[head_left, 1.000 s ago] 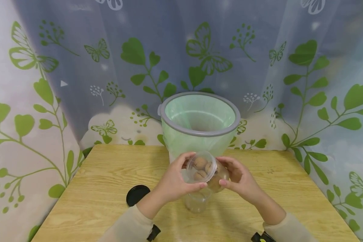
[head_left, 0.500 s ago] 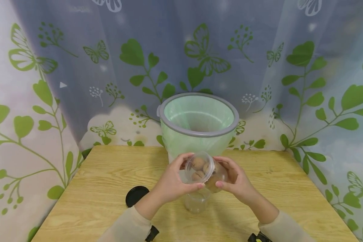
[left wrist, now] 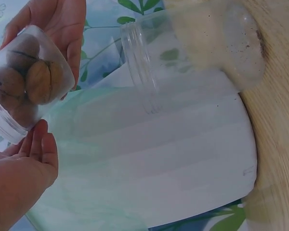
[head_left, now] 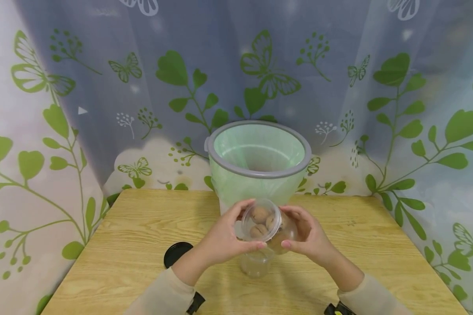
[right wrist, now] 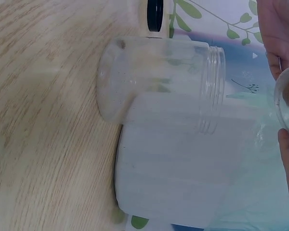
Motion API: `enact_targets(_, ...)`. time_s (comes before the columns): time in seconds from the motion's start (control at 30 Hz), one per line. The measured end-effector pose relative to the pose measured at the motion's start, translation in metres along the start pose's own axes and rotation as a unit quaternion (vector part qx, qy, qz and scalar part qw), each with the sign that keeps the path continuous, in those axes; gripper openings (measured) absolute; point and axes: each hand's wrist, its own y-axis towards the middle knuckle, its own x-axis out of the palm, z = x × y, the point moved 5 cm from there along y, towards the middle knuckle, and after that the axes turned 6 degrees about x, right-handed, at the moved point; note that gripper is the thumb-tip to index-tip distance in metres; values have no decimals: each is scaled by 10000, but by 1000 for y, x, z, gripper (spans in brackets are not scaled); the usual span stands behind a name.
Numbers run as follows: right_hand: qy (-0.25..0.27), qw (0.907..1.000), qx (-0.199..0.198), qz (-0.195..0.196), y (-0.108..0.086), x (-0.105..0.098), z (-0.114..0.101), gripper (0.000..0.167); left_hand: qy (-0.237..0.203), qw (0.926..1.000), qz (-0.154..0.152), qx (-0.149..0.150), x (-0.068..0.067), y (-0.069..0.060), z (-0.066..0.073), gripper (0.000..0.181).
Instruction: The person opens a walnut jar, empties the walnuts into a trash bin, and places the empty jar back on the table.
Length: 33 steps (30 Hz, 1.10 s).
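The left hand (head_left: 224,234) is partly closed, fingers and thumb curved round the threaded end of a full jar (head_left: 276,229); the right hand (head_left: 311,234) cups the body of the same jar, thumb towards the wearer and fingers on the far side. They hold it above the empty jar (head_left: 256,266), with a gap between the two in both wrist views; how squarely the pair line up is hard to tell. The step seems to be steadying a loaded jar on a slant, and it likely goes best with the right hand taking the weight and the left guiding the rim. Any further tilt should be slow, since round contents could roll out all at once, and a light grip would avoid squeezing the thin-looking wall. The full jar is clear and tipped, its threaded end up and towards the left hand, with at least four brown walnuts (left wrist: 44,82) showing dark seams. The empty jar beneath is clear too, uncovered, and specked near its base. Left of the empty jar, a black lid (head_left: 177,253) lies on the table (head_left: 150,210); behind the empty jar is a pale green bin (head_left: 260,174) with a grey rim.
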Motion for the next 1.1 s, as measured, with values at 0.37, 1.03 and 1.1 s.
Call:
enact_targets(0.37,83,10000,-26,29,-2,3,0,64,272,9972,-393,567,-4,3,7,96)
enact_targets(1.03,9,9999,-142,84,0,1,0,65,616,9961,-226,594,-6,5,10,87)
enact_targets(1.1,3,9998,-179,98,0,1,0,65,665,9959,-185,587,-6,5,10,86)
